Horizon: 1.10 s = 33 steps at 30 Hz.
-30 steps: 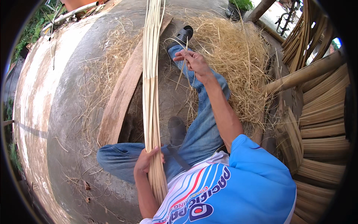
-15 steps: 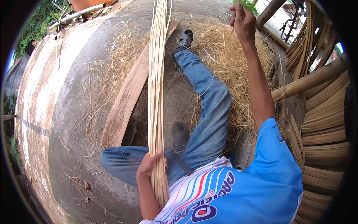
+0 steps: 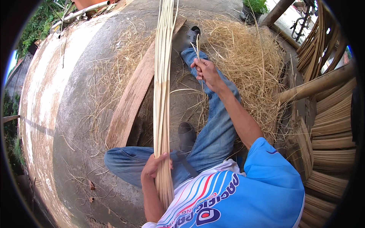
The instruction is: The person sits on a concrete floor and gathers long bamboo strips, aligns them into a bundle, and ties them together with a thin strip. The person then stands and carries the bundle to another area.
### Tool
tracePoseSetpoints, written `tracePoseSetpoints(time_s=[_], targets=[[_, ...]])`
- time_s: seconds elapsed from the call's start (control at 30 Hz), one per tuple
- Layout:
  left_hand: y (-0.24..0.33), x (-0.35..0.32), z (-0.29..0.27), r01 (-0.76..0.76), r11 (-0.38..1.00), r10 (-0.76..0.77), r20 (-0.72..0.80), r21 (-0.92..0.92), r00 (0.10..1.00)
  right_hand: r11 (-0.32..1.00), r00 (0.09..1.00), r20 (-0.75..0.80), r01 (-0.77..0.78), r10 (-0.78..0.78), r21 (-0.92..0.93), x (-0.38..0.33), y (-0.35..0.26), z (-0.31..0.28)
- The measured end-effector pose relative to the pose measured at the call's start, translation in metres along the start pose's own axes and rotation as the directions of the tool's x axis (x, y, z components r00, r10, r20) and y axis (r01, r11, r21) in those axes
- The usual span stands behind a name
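Note:
A long bundle of thin pale bamboo-like strips [image 3: 162, 110] runs from my lap up past the top edge of the view, and its strips lie side by side. Near its lower end my left hand [image 3: 154, 166] is wrapped round it, thumb across the front. My right hand [image 3: 207, 72] is closed on a thin strip [image 3: 197, 48] over my outstretched shin, to the right of the bundle. The piece above its fingers looks forked or doubled. Under the bundle lies a slanted wooden plank [image 3: 131, 93].
A heap of curly shavings [image 3: 247, 72] spreads right of my leg, with more scattered left of the plank. Stacked strips [image 3: 330, 140] and a bamboo pole [image 3: 315, 81] stand at the right. A potted plant [image 3: 254, 7] is at the far right, a pale pipe [image 3: 83, 14] far left.
My right hand has come down and left from the upper right, by the plant, to over my shin near the bundle. My left hand keeps its hold on the bundle.

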State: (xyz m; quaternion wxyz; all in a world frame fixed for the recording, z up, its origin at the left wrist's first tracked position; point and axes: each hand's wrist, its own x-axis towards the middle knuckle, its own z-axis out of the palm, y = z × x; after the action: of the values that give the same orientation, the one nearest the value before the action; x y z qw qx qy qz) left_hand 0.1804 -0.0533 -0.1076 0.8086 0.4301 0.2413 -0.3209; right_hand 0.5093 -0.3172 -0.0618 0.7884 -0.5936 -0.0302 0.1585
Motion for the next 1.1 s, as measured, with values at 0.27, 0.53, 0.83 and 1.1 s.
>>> tracePoseSetpoints(time_s=[0.27,0.53,0.83,1.1], targets=[[0.001,0.0,0.002,0.018,1.0,-0.018,-0.015,-0.012,1.0,0.951,0.976,-0.031,-0.217,0.215,-0.221,-0.011,0.061,-0.017],[0.002,0.002,0.002,0.014,1.0,-0.014,-0.006,-0.004,1.0,0.882,0.963,0.217,-0.238,0.16,0.407,-0.036,0.036,-0.035],[0.0,0.003,-0.003,0.031,0.999,-0.031,0.003,-0.014,1.0,0.98,0.982,-0.01,-0.189,0.189,-0.067,-0.035,-0.026,-0.039],[-0.004,0.006,-0.007,0.061,0.998,-0.061,-0.007,-0.035,0.998,0.929,0.88,-0.298,0.346,-0.37,-0.134,0.036,-0.086,-0.14]])
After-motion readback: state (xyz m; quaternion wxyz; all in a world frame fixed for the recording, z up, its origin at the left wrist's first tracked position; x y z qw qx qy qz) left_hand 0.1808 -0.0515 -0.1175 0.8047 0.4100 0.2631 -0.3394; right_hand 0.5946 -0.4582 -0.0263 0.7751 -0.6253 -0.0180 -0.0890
